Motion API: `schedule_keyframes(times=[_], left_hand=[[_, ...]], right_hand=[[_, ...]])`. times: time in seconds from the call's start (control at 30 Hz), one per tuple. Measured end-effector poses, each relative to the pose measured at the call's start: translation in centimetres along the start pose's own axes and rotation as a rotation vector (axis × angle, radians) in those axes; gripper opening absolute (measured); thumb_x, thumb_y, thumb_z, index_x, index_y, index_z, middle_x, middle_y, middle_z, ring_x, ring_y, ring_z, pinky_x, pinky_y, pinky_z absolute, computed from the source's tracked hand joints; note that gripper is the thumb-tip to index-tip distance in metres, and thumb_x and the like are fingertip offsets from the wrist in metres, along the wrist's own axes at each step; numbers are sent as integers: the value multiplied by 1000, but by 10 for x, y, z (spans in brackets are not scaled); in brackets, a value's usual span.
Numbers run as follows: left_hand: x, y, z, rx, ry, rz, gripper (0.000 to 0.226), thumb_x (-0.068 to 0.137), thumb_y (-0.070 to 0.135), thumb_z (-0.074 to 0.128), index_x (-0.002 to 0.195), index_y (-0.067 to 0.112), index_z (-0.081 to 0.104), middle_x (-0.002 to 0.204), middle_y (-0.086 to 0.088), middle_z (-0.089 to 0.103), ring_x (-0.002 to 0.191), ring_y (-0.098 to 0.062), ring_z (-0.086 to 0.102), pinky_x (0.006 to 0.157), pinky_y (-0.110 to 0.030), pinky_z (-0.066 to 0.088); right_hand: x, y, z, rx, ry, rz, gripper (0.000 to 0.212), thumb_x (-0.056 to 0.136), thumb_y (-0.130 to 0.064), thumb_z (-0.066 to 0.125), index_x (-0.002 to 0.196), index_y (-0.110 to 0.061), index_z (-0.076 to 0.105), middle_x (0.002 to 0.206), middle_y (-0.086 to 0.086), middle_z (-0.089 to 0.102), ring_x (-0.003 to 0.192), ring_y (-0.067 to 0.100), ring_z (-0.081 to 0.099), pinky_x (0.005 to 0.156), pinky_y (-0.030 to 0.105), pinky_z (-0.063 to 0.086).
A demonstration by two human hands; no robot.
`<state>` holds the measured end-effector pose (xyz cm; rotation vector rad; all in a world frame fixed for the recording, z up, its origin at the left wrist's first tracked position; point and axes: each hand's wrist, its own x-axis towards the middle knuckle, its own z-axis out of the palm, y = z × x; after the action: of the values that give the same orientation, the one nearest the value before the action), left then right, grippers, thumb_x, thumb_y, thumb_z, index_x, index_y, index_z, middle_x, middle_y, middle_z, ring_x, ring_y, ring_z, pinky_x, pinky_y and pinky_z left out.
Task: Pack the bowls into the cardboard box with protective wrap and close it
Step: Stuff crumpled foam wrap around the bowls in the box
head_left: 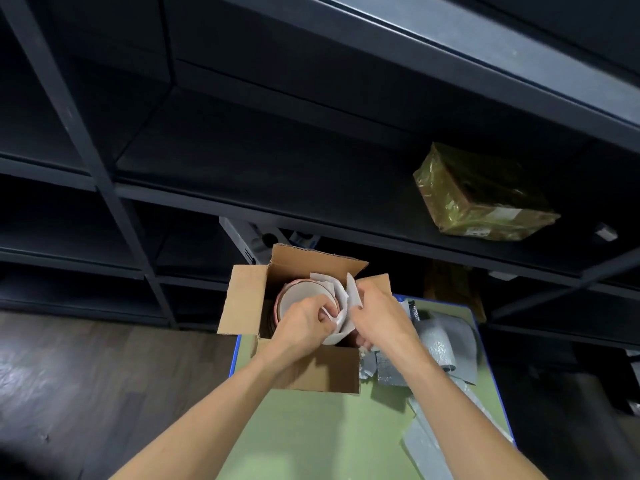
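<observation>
No writing reads clearly: the taped parcel [481, 195] on the far right shelf [242, 188] carries two pale labels, too blurred to make out, and a dark tag among the grey foam pieces [446, 337] is just as unclear. One cardboard box [242, 299] stands on the green table [311, 427], all four flaps open. Inside it sit stacked bowls [298, 296] with pinkish rims; their number cannot be told. The left hand [304, 320] and right hand [377, 310] are close together over the box's right side, each with fingers curled and pinching one white wrap sheet [353, 292] beside the bowls. Several grey foam pieces lie overlapped right of the box.
</observation>
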<state>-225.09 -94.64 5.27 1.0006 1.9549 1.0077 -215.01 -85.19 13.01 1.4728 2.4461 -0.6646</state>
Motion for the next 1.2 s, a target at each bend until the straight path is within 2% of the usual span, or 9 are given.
schedule_keyframes(times=[0.1, 0.27, 0.37, 0.47, 0.57, 0.67, 0.8, 1.0, 1.2], left_hand=[[2, 2, -2, -28, -14, -5, 14, 87, 13, 61, 94, 25, 63, 73, 8, 60, 59, -3, 49, 52, -14, 37], [-1, -1, -2, -34, -30, -29, 15, 87, 16, 59, 98, 27, 62, 78, 8, 62, 66, -6, 53, 59, -22, 39], [-8, 2, -5, -16, 35, 56, 7, 93, 31, 58, 91, 26, 63, 84, 9, 67, 77, -7, 59, 67, -25, 48], [-21, 4, -7, -1, 23, 170, 34, 95, 56, 52, 81, 28, 65, 81, 8, 65, 75, -8, 56, 67, -26, 46], [-32, -1, -9, 7, -35, 212, 35, 91, 67, 51, 86, 36, 67, 86, 10, 63, 76, -8, 56, 69, -27, 47], [-35, -2, -15, -8, -53, 241, 27, 90, 61, 59, 95, 37, 69, 89, 12, 64, 78, -8, 57, 67, -21, 46], [-35, -9, -19, 60, -85, 253, 12, 91, 42, 67, 100, 35, 70, 88, 16, 65, 78, -7, 58, 70, -23, 51], [-30, -10, -14, 195, -51, 259, 15, 89, 35, 64, 102, 29, 71, 90, 9, 62, 73, -5, 52, 72, -32, 51], [-29, -5, -3, 305, 26, 245, 16, 87, 27, 57, 97, 22, 69, 90, 1, 64, 85, -19, 57, 68, -38, 50]], right_hand=[[-5, -4, 10, 112, -47, 8, 41, 87, -5, 38, 122, -26, 46, 91, 5, 68, 47, 17, 68, 49, 30, 56], [-5, 0, 24, 207, -6, 12, 37, 91, -14, 48, 125, -28, 46, 99, 3, 66, 44, 19, 68, 51, 38, 59], [-9, 3, 22, 193, 76, -48, 46, 91, -11, 45, 132, -31, 44, 107, 5, 64, 68, 26, 72, 53, 36, 58], [-16, 4, 22, 57, 167, -157, 60, 88, -10, 50, 144, -30, 40, 113, 4, 63, 103, 31, 63, 80, 43, 55], [-20, 3, 18, -56, 186, -212, 53, 88, -12, 56, 139, -22, 44, 102, 2, 68, 101, 29, 61, 79, 39, 51], [-23, -3, 14, -168, 208, -197, 34, 91, -10, 51, 125, -13, 54, 102, 12, 68, 97, 35, 61, 76, 41, 50], [-17, -3, 11, -255, 263, -188, 33, 89, 1, 46, 116, -8, 62, 110, 15, 61, 94, 37, 59, 68, 37, 41], [-10, -9, 29, -314, 72, -160, 17, 86, -11, 60, 103, -9, 63, 104, 11, 67, 98, 35, 63, 64, 34, 35], [-9, -8, 37, -211, 115, -112, 15, 85, -12, 55, 97, -12, 64, 99, 10, 71, 91, 34, 64, 65, 36, 48]])
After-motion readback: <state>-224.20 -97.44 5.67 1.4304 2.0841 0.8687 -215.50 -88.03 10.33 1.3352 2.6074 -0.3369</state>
